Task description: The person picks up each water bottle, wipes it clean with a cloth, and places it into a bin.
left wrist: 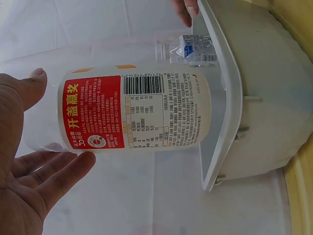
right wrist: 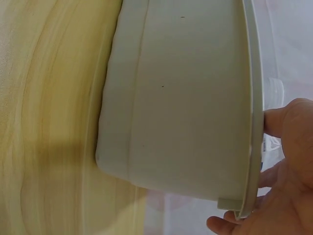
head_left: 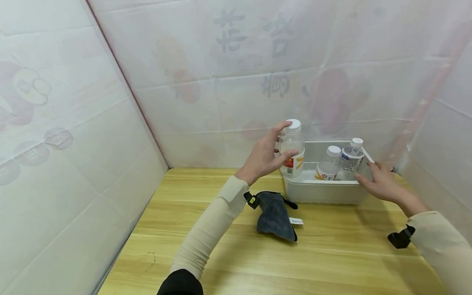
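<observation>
My left hand (head_left: 263, 159) grips a big clear plastic bottle (head_left: 293, 143) with a white cap, thumb on one side and fingers round the other. The bottle is upright at the left end of a white plastic bin (head_left: 322, 193), overlapping its rim in the head view. A red and white label (left wrist: 137, 105) faces the left wrist camera. My right hand (head_left: 385, 183) holds the bin by its right front corner, the thumb at the rim (right wrist: 255, 98) and fingers round the end. Inside the bin stand a white-capped bottle (head_left: 327, 169) and a blue-labelled bottle (head_left: 351, 159).
A dark grey cloth pouch (head_left: 275, 215) with a white tag (head_left: 296, 221) lies on the wooden table (head_left: 332, 254) in front of the bin. Pale printed sheets (head_left: 221, 102) hang close behind the bin and along both sides.
</observation>
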